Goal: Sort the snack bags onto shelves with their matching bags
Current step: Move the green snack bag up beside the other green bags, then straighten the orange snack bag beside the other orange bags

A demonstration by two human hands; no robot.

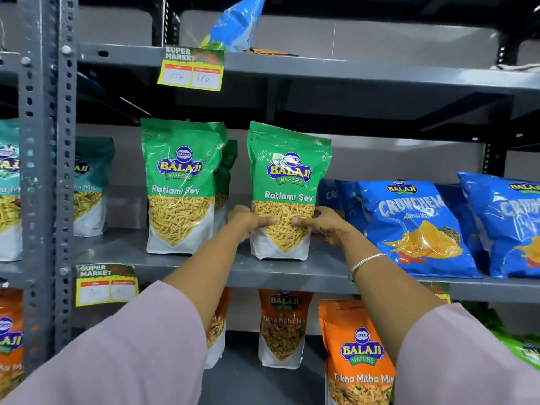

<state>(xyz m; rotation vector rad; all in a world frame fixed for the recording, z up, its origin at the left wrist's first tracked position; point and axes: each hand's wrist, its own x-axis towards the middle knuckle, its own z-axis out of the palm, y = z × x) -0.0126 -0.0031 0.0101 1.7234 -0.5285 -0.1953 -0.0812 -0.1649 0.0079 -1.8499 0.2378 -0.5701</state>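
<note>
A green Ratlami Sev bag (287, 176) stands upright on the middle shelf (222, 268). My left hand (248, 222) grips its lower left side and my right hand (324, 222) grips its lower right side. To its left stands a matching green Ratlami Sev bag (179, 182) with another green bag (229, 162) partly hidden behind it. Blue Crunchem chip bags (415, 226) lean on the same shelf just right of my right hand.
Teal mix bags (87, 182) stand at the left by the grey upright post (48, 171). Orange Tikha Mitha Mix bags (358, 355) fill the shelf below. A blue bag (236, 24) sits on the top shelf. Yellow price tags (191, 68) hang from the shelf edges.
</note>
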